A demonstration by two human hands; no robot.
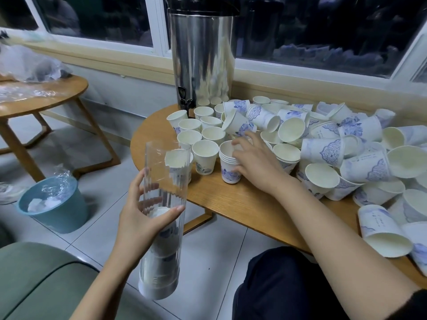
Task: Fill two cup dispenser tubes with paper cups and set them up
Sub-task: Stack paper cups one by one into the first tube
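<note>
My left hand (141, 218) grips a clear ribbed dispenser tube (161, 227) held upright over the floor, left of the table. Several nested paper cups fill its lower half; its top is open. My right hand (251, 162) reaches over the wooden table (208, 197) and holds a short stack of nested cups (227, 165), thumb at the side and fingers over the rim. Many loose white cups with blue print (335, 153) lie heaped across the table, some upright, some on their sides.
A tall steel water urn (201, 54) stands at the table's back edge by the window. A blue waste bin (54, 204) with plastic wrap sits on the floor at left. A second wooden table (41, 93) carries plastic bags. A green seat (34, 278) is at lower left.
</note>
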